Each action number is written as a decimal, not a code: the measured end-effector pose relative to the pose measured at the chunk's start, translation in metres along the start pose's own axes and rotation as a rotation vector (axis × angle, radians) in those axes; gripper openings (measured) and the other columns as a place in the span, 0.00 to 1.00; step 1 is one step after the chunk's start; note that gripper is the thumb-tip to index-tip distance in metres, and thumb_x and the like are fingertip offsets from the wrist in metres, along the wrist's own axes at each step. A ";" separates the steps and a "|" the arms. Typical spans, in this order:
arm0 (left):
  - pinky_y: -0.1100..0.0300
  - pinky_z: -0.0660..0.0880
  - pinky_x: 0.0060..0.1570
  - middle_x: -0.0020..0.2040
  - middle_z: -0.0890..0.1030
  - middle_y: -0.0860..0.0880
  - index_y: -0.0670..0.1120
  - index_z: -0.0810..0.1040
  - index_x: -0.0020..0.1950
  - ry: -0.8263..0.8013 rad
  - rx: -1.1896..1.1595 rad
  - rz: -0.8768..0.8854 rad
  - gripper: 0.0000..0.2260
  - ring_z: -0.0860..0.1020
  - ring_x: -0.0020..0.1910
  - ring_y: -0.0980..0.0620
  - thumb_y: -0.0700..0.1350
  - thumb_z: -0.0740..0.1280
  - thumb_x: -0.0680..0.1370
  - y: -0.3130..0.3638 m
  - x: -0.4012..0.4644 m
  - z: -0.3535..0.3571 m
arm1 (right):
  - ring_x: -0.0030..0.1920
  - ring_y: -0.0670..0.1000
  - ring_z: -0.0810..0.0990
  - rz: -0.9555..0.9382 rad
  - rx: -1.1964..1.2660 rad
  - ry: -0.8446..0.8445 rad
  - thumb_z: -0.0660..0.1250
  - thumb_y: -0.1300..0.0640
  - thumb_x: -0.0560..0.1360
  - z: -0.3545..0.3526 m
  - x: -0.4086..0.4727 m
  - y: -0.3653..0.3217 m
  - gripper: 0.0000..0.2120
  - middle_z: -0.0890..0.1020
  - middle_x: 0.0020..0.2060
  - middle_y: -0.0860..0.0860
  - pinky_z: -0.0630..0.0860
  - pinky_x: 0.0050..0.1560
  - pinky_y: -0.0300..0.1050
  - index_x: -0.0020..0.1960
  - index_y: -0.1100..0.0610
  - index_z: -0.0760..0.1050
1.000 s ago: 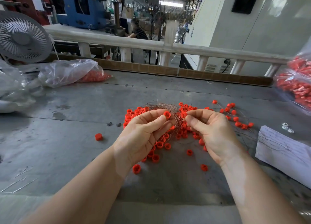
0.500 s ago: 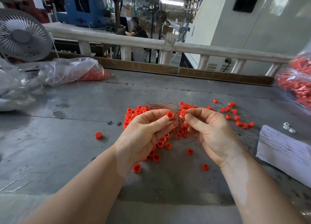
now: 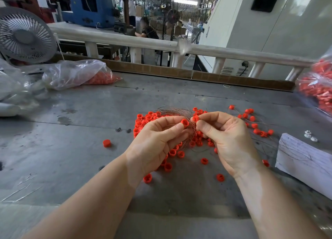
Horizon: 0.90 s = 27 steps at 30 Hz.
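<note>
1. Two things sit at the far left of the surface (image 3: 71,149): a fan (image 3: 25,35) and a plastic bag (image 3: 75,73) with red caps inside. Nearer, a lone cap (image 3: 106,143) lies well apart from the work.
2. Left hand (image 3: 156,143): grasping, with thumb and forefinger pinching a red cap (image 3: 184,122) held up above the pile of caps (image 3: 147,118). That grip looks the same as a second ago.
3. Between the hands, a bundle of thin wires (image 3: 177,112) arcs over the pile and runs down past the left fingertips. I cannot tell whether the left hand also clamps it.
4. Right hand (image 3: 228,140): the change is here. A second ago no cap showed plainly at its fingertips, which were at the wires. Now they pinch a second cap (image 3: 195,118), raised just beside the left hand's cap and seemingly not quite touching it.
5. I judge that both hands are now loaded. The next move is probably to feed a wire into a cap or bring the two caps together. That takes fine alignment, and a slip would drop a cap back into the pile.
6. Further right lie wired caps (image 3: 256,131), likely finished. Beyond them are a paper sheet (image 3: 305,159) and a second bag (image 3: 319,89) of red parts at the edge.
</note>
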<state>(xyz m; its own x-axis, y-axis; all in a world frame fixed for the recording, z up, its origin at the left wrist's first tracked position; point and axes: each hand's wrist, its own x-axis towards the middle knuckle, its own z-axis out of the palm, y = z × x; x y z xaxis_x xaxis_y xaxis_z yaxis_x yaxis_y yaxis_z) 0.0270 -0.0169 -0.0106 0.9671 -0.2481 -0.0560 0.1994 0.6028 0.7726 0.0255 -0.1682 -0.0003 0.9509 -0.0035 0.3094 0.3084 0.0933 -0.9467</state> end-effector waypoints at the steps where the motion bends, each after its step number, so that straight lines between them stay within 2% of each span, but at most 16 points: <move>1: 0.65 0.79 0.41 0.47 0.81 0.40 0.34 0.76 0.54 -0.001 -0.001 0.000 0.16 0.82 0.43 0.50 0.36 0.67 0.67 0.000 0.000 0.000 | 0.35 0.42 0.80 0.012 0.018 0.000 0.71 0.61 0.63 0.000 0.000 0.000 0.04 0.85 0.35 0.50 0.74 0.37 0.31 0.38 0.55 0.80; 6: 0.65 0.79 0.40 0.42 0.83 0.43 0.37 0.78 0.49 -0.010 -0.006 -0.001 0.12 0.83 0.41 0.51 0.37 0.68 0.66 0.000 0.000 -0.001 | 0.33 0.43 0.78 0.102 0.113 -0.031 0.69 0.58 0.62 0.000 0.000 -0.002 0.04 0.85 0.36 0.51 0.73 0.35 0.32 0.35 0.52 0.83; 11: 0.65 0.79 0.39 0.41 0.83 0.43 0.37 0.78 0.48 -0.014 -0.015 -0.007 0.11 0.83 0.40 0.51 0.36 0.67 0.66 -0.001 -0.001 0.000 | 0.32 0.42 0.79 0.163 0.234 -0.031 0.69 0.60 0.63 -0.001 0.001 -0.002 0.05 0.85 0.37 0.52 0.73 0.32 0.32 0.35 0.54 0.83; 27: 0.65 0.79 0.38 0.43 0.84 0.41 0.38 0.82 0.44 -0.062 -0.057 -0.038 0.08 0.84 0.41 0.50 0.35 0.67 0.68 0.002 -0.002 0.000 | 0.32 0.41 0.78 0.191 0.271 -0.039 0.68 0.60 0.63 0.001 0.000 -0.003 0.06 0.84 0.35 0.50 0.73 0.31 0.31 0.34 0.54 0.83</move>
<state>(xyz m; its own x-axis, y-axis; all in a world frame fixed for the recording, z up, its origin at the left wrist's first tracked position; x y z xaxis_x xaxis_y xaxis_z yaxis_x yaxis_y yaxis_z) 0.0253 -0.0153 -0.0088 0.9474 -0.3170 -0.0444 0.2463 0.6337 0.7333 0.0244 -0.1678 0.0028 0.9875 0.0776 0.1372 0.1019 0.3497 -0.9313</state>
